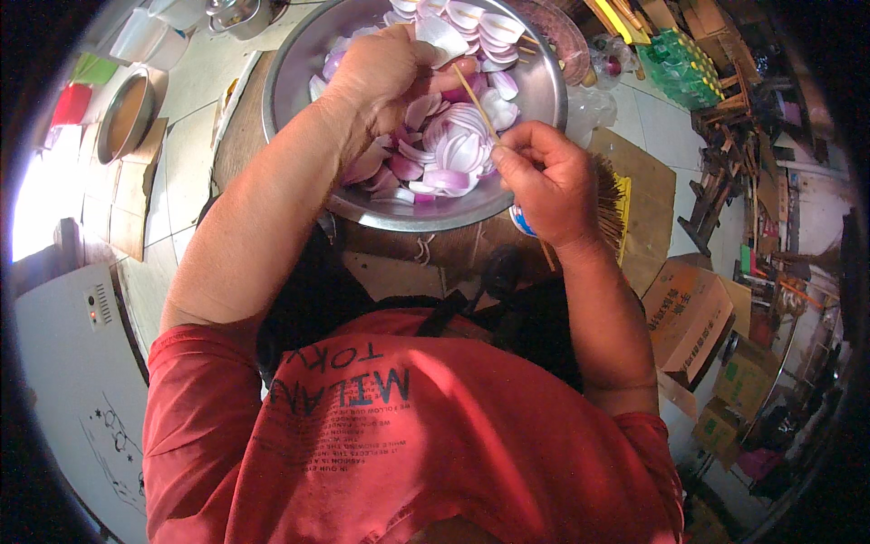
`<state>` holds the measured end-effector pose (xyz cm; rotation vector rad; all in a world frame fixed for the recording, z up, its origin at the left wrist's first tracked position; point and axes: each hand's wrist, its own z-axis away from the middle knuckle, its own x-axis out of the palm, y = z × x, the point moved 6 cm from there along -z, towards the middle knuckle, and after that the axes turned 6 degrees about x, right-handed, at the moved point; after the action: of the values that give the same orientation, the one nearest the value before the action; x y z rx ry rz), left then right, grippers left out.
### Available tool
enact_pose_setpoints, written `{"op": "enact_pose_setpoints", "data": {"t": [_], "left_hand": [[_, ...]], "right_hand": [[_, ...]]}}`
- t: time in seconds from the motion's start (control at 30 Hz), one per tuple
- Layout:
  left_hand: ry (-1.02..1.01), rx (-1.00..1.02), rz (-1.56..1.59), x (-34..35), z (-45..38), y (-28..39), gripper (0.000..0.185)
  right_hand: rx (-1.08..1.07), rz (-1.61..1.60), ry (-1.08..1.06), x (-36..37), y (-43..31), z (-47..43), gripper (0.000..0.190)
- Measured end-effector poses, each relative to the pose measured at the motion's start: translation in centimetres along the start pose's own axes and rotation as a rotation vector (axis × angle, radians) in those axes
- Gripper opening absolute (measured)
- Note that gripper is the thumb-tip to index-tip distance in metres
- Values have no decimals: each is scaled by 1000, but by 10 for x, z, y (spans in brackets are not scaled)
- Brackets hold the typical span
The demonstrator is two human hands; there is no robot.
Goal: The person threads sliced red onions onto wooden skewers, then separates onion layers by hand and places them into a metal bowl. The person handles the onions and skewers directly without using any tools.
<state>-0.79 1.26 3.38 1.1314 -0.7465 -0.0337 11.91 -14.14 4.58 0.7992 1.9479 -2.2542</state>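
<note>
My left hand (384, 64) reaches over a wide stainless steel basin (380, 221) and grips a pale onion piece (440, 39) between thumb and fingers. In my right hand (547, 177), at the basin's right side, is a thin bamboo skewer (479, 105). Its far end points up beside the left fingers, and the visible length looks bare. Loose purple-and-white onion slices (448, 153) lie heaped in the basin below both hands. Along the far right rim rest onion pieces threaded on skewers (493, 30), with bare stick ends showing. My left fingers partly hide the pile.
Beside my right wrist stands a bundle of bamboo skewers (607, 204) near yellow packaging (623, 217). Cardboard boxes (690, 319) and green bottles with yellow caps (680, 68) are at right. A metal pan (127, 115) and translucent plastic tubs (146, 37) stand left.
</note>
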Motion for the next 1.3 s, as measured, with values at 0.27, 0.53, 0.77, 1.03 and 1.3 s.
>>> {"op": "enact_pose_setpoints", "data": {"t": [0.27, 0.53, 0.77, 1.03, 1.3], "left_hand": [[86, 53, -159, 8, 14, -3, 22], [37, -7, -140, 6, 14, -10, 21], [-65, -134, -245, 15, 26, -33, 20], [-35, 9, -175, -17, -14, -7, 20], [-46, 131, -446, -56, -32, 11, 16]], "right_hand": [[86, -81, 1, 7, 0, 1, 10], [119, -234, -50, 9, 0, 2, 7], [150, -260, -46, 10, 4, -5, 10], [189, -301, -150, 9, 13, -16, 18], [196, -275, -238, 10, 5, -5, 18]]}}
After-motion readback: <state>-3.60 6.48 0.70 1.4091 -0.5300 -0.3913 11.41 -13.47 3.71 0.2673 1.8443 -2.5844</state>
